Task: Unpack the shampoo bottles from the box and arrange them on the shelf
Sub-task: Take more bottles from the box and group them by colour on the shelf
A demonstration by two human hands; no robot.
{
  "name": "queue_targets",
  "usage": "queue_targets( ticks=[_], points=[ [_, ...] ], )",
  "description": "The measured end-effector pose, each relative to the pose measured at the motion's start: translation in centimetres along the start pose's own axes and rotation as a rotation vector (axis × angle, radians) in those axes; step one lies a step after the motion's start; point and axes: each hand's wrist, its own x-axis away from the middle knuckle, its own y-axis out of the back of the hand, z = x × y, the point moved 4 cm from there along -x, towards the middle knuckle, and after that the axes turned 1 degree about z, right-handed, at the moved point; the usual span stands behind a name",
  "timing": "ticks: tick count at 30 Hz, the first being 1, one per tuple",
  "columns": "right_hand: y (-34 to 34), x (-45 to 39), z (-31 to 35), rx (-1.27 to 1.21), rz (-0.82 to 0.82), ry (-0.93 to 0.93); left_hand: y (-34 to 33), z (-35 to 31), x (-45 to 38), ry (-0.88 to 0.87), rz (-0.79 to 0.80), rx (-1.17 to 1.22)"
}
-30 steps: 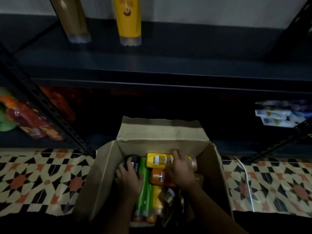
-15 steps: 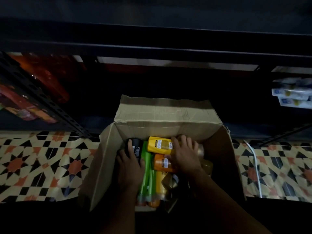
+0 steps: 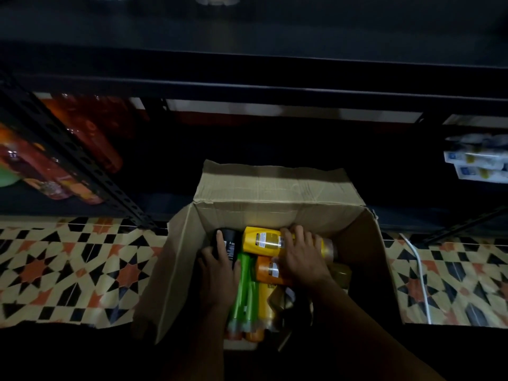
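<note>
Bottles (image 3: 264, 241) in box (image 3: 277, 188) before shelf (image 3: 247, 86)

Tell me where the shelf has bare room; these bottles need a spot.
The dark shelf board behind the box looks bare between the orange bottles at left and the white packs at right, though it is dim. The box itself is crowded: both hands, left and right, lie among packed bottles.
</note>
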Motion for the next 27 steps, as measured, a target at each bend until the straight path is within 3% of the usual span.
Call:
queue_targets(
  ticks=[3,9,14,24,27],
  points=[
    [0.5,0.4,0.4,-0.006,-0.043,0.037,0.4,-0.4,0.3,-0.023,0.026,0.153],
    [2.3,1.5,1.4,-0.141,0.0,-0.043,2.3,-0.7,1.3,-0.134,-0.17,0.375],
    [4.9,3.2,3.1,-0.387,-0.075,-0.119,6.8,-3.3,2.2,-0.08,-0.145,0.512],
    [12.4,6.9,4.0,-0.721,-0.379,-0.262,14.6,-7.3,3.8,-0.125,-0.199,0.702],
    [15.0,7.6,3.5,-0.771,-0.49,-0.281,17.5,-8.9,4.2,-0.23,-0.268,0.741]
  ],
)
